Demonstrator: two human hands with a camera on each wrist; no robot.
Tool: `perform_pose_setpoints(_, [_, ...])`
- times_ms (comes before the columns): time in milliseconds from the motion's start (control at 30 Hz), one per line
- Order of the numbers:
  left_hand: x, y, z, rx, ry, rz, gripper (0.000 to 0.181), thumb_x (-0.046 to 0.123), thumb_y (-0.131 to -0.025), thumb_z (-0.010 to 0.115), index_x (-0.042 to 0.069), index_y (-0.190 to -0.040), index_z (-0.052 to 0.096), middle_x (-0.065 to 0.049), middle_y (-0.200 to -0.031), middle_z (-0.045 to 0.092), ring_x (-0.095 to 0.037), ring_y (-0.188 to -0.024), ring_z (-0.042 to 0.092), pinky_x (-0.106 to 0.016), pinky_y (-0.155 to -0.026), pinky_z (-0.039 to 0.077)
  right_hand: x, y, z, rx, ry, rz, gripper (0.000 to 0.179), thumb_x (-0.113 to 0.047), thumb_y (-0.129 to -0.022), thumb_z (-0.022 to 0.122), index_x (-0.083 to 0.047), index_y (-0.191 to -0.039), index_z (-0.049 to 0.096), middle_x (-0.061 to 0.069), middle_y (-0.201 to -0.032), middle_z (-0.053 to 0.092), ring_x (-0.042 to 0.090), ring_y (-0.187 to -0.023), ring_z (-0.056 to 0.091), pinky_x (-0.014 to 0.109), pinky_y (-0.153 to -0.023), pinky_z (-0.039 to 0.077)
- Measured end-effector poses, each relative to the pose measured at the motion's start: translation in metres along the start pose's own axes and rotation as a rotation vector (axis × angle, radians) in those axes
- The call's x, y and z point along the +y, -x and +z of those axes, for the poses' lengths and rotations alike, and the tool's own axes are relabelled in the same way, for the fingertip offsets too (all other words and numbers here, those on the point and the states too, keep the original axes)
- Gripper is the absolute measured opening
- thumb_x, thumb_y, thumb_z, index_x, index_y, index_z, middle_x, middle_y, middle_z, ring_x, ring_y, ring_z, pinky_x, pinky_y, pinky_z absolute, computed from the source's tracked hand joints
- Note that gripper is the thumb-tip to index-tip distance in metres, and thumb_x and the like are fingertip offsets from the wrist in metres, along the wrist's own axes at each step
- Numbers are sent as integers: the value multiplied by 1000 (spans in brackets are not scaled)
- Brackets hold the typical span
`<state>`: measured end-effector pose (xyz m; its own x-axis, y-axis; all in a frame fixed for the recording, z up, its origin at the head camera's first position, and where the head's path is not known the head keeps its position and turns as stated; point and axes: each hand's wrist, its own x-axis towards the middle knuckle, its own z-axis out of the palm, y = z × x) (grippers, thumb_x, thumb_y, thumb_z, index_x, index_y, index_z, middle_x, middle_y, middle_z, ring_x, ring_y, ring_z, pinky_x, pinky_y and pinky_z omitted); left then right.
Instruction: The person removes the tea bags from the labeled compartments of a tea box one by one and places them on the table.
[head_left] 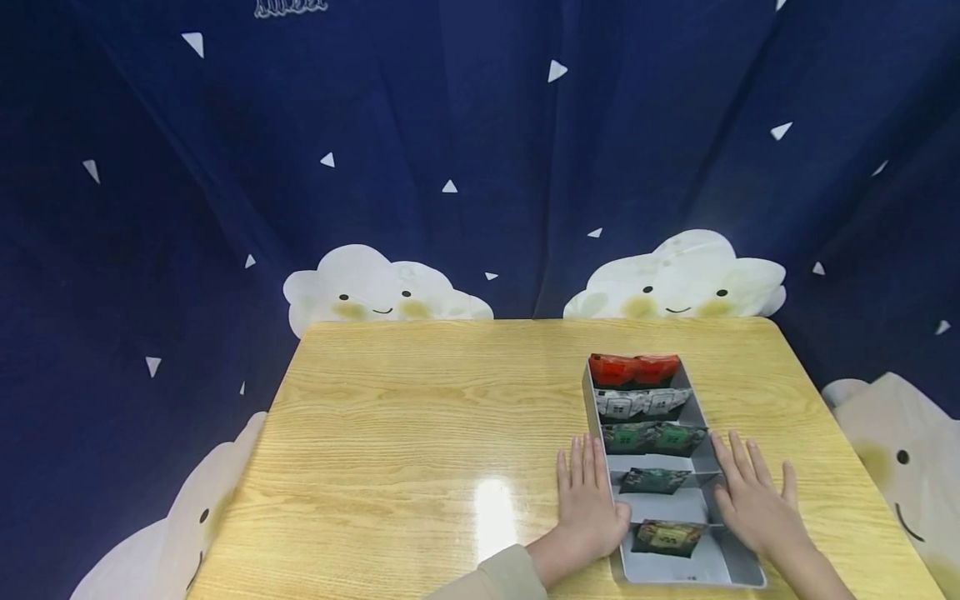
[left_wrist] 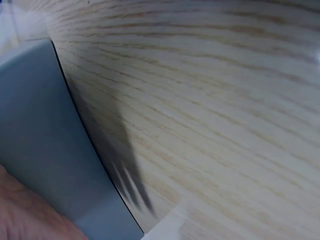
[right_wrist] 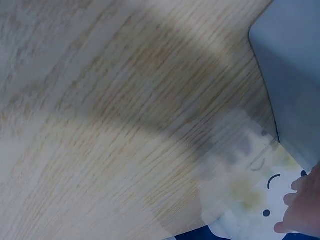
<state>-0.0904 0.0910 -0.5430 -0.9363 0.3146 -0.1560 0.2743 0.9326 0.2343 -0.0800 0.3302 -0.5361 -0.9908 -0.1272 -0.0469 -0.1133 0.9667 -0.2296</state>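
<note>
A long grey divided box (head_left: 651,570) stands on the right part of the table. Its compartments hold small packets in rows: red packets (head_left: 634,370) at the far end, white packets (head_left: 643,405) behind dark green packets (head_left: 654,437), then one green packet (head_left: 654,480) and a yellow-brown packet (head_left: 669,537) nearest me. My left hand (head_left: 587,508) lies along the box's left side, fingers straight and pointing away. On the opposite side my right hand (head_left: 763,504) rests at the right wall, fingers extended. Both wrist views show the box's outer wall beside a hand.
The wooden table (head_left: 390,433) stretches to the left of the box, with a bright light reflection (head_left: 495,517) on it. A dark blue curtain (head_left: 450,125) with white triangles and smiling clouds hangs behind and around the table.
</note>
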Motion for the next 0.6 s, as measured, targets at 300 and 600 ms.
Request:
perform_pose_setpoints(300, [-5, 7, -1, 12, 31, 11, 78, 35, -83, 40, 5, -146, 6, -13, -152, 4, -28, -139, -2, -48, -108, 3, -4, 3, 4, 25, -5, -6, 70, -18, -94, 39, -18, -147, -7, 19, -151, -2, 35, -137, -12, 62, -95, -20])
perform_pose_setpoints(600, [-6, 8, 1, 49, 11, 24, 79, 35, -81, 42, 4, -146, 8, -13, -152, 7, -28, -139, 2, -49, -108, 4, -7, 6, 6, 34, 6, -1, 71, -19, -93, 39, -18, -147, -8, 19, -151, 1, 36, -137, -7, 64, -96, -16])
